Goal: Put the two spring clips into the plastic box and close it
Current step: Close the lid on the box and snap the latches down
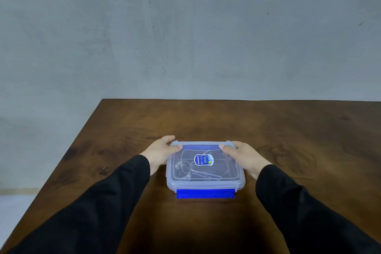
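Observation:
A clear plastic box sits on the brown wooden table with its transparent lid lying flat on top; the lid carries a blue oval sticker. Through the lid I see metal spring clips lying inside at the left. A blue latch flap sticks out flat from the near edge. My left hand grips the far left corner of the box, thumb on the lid. My right hand grips the far right corner the same way. Both arms wear black sleeves.
The wooden table stretches to the right and toward me; its left edge runs diagonally from the far corner down to the lower left. A grey concrete wall stands behind it.

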A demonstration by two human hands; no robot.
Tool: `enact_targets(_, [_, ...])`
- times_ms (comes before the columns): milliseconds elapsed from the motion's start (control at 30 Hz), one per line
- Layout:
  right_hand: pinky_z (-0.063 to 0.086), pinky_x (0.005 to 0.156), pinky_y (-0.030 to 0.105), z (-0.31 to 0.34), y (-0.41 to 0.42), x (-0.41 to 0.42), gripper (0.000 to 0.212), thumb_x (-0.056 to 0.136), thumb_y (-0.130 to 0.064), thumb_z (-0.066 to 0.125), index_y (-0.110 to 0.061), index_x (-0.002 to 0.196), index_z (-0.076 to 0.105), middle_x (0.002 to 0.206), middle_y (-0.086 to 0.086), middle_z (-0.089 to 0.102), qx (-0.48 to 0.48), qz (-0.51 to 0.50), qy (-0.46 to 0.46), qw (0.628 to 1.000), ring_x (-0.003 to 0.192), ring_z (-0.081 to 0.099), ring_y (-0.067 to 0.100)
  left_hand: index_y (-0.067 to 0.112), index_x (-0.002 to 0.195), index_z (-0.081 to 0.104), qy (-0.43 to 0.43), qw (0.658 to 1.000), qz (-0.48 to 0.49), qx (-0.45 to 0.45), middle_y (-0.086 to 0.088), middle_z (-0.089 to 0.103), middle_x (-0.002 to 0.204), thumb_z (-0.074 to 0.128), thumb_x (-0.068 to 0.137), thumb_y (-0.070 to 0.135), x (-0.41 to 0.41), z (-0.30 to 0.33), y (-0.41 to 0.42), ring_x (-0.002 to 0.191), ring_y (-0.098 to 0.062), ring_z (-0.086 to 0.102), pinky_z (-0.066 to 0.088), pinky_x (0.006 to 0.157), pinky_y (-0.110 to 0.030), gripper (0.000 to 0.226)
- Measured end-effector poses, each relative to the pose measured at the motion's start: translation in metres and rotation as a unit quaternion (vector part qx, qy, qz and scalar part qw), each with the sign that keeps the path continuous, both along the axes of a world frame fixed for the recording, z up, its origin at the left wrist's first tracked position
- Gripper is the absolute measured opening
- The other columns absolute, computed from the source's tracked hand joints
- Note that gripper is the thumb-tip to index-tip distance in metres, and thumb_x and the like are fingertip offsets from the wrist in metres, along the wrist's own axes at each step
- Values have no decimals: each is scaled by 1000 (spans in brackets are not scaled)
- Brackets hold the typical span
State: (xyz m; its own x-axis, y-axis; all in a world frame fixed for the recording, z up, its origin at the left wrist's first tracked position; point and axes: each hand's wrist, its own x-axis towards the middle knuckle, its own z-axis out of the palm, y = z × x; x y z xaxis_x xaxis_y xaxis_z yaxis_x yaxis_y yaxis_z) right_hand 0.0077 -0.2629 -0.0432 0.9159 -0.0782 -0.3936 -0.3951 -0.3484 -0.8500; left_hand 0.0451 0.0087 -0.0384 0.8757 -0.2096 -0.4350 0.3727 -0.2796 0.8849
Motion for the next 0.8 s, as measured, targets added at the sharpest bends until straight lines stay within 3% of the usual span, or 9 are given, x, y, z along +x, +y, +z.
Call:
enact_targets(167, [59, 92, 48, -4, -1, 1, 43, 90, -51, 66, -26, 125, 57, 113, 2, 72, 51, 16, -23, 998, 100, 73, 19, 21, 146, 38, -20, 999, -14, -29, -8, 58, 131, 63, 97, 17, 4, 1, -2, 111, -23, 65, 56, 84, -34, 56])
enact_targets(367, [62, 85, 42, -2, 1, -1, 27, 97, -44, 59, -28, 118, 55, 113, 4, 69, 39, 30, -43, 998, 100, 72, 18, 18, 127, 58, -32, 999, -34, 9, -7, 70, 116, 57, 100, 24, 3, 0, -2, 104, -22, 69, 55, 95, -46, 27])
enact_targets(600, [60, 69, 23, 0, 6, 1, 29, 97, -44, 58, -27, 121, 53, 121, 0, 63, -38, 41, -73, 996, 104, 65, 14, 19, 130, 57, -69, 996, -27, 52, -3, 67, 118, 57, 100, 27, 0, 4, -7, 104, -16, 65, 57, 86, -34, 31])
enact_targets(700, [51, 93, 28, -4, -1, -6, 39, 96, -43, 59, -30, 132, 54, 137, -8, 53, -181, 27, -198, 963, 124, 50, 10, 20, 138, 53, -181, 973, -8, 144, 0, 57, 134, 62, 97, 29, -10, 0, -7, 116, -14, 56, 52, 91, -30, 43])
enact_targets(800, [42, 102, 33, -8, -9, -41, 31, 95, -50, 55, -32, 118, 64, 127, -15, 53, -260, 90, -341, 899, 122, 45, 3, 22, 125, 62, -371, 900, -16, 228, 6, 58, 126, 60, 94, 42, -43, -5, -1, 113, -10, 54, 44, 97, -31, 37])
